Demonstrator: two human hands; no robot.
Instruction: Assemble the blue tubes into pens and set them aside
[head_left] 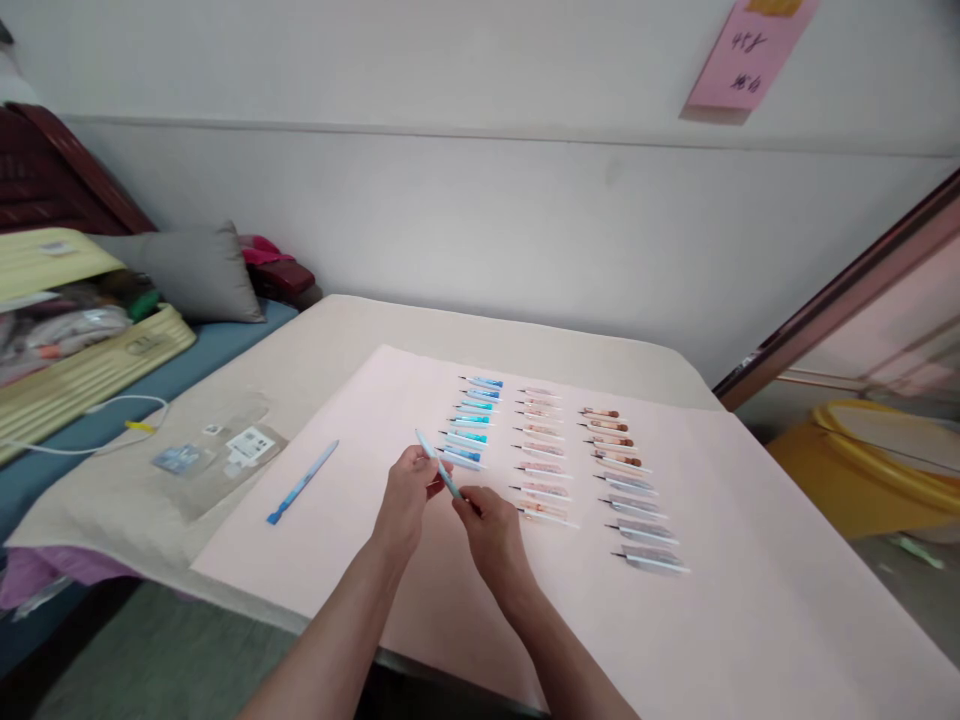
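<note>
A slim light-blue pen [427, 445] slants between my two hands above the pink sheet. My left hand [405, 490] is closed around its upper part, the pale tip pointing up and away. At its lower, greener end, my right hand [486, 525] grips with thumb and fingers. To the left lies another blue pen [304, 484] with a darker blue end. Three columns of thin refills beside coloured pieces are spread out beyond and to the right: blue ones [472, 420], pinkish ones [541, 450], and brown [615, 442] above grey ones [637, 508].
The pink sheet [750, 600] covers much of the cream-covered table [465, 325]. Clear plastic packaging [232, 455] with a white label lies at left. Farther left are a yellow case [97, 355] and a grey pillow [191, 275]. A yellow bin [877, 480] stands at right.
</note>
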